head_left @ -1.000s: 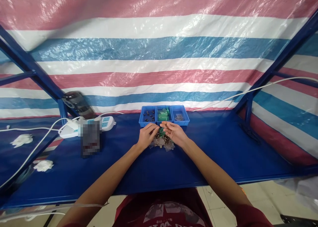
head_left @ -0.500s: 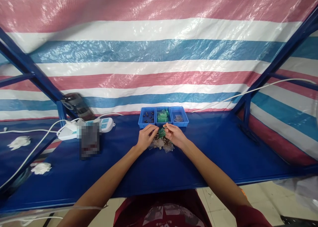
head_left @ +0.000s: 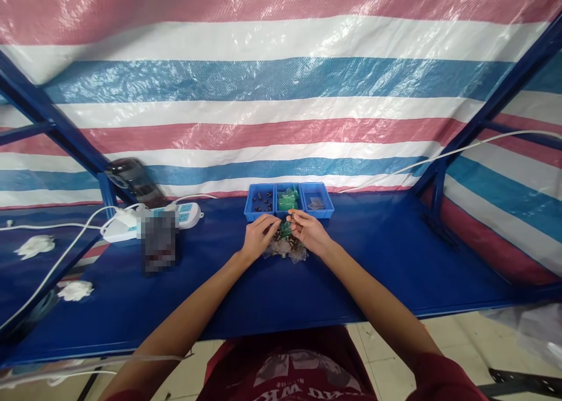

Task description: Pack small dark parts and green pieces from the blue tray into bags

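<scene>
Both of my hands meet over a small pile of clear plastic bags (head_left: 285, 250) on the blue table (head_left: 373, 254). My left hand (head_left: 259, 237) and my right hand (head_left: 309, 231) have their fingers curled in a pinch on a small green board (head_left: 285, 230) held between them just above the pile. Right behind the hands stand three blue bins: the left bin (head_left: 259, 202) holds small dark parts, the middle bin (head_left: 288, 199) holds green boards, and the right bin (head_left: 316, 201) holds small clear bags.
A white power strip (head_left: 184, 213) with white cables, a blurred dark object (head_left: 158, 242) and a dark bottle (head_left: 134, 181) sit at the left. White crumpled cloths (head_left: 74, 291) lie on the far left. A striped tarp (head_left: 281, 96) and blue frame posts (head_left: 439, 190) close in the bench.
The hands stay together over the bag pile and have shifted only slightly; the right hand's fingers have closed in on the green board. The camera has tilted a little.
</scene>
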A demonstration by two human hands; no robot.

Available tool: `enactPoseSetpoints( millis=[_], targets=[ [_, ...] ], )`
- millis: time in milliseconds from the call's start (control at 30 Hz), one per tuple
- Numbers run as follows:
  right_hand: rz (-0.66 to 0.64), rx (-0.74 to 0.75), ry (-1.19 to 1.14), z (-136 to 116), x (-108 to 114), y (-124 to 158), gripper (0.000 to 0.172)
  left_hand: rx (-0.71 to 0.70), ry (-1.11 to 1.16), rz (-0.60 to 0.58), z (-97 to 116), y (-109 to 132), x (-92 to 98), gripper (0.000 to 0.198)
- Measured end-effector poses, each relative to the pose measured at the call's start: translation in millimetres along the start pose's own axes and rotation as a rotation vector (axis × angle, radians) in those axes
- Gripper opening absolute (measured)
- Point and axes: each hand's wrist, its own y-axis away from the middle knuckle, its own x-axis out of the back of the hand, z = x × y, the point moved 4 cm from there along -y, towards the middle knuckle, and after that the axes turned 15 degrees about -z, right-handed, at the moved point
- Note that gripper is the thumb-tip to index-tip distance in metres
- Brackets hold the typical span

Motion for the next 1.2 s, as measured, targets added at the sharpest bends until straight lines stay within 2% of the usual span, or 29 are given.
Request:
enactPoseSetpoints(
  millis=[267, 467, 733, 933, 1200],
  targets=[
    [-0.085, -0.022, -0.014, -2, -7, 1, 0.022, 0.007, 0.009, -0.015, -1, 0, -1.1, 0.02],
    [-0.067, 0.001, -0.03, -1, -5, 0, 0.022, 0.004, 0.006, -0.02, 1, -1, -0.4, 0.021],
    [-0.187, 0.058, -0.147, -10, -16, 4, 0.023, 0.005, 0.01, -0.018, 0, 0, -1.7, 0.019],
    [-0.107, 0.042, -0.11, -9, -15, 2, 0.031, 0.008, 0.011, -0.015, 1, 0, -1.1, 0.018],
    [-0.187, -0.018, 0.029, -2, -20, 5, 0.021, 0.001, 0.004, -0.018, -1, 1, -1.4, 0.021]
  ],
)
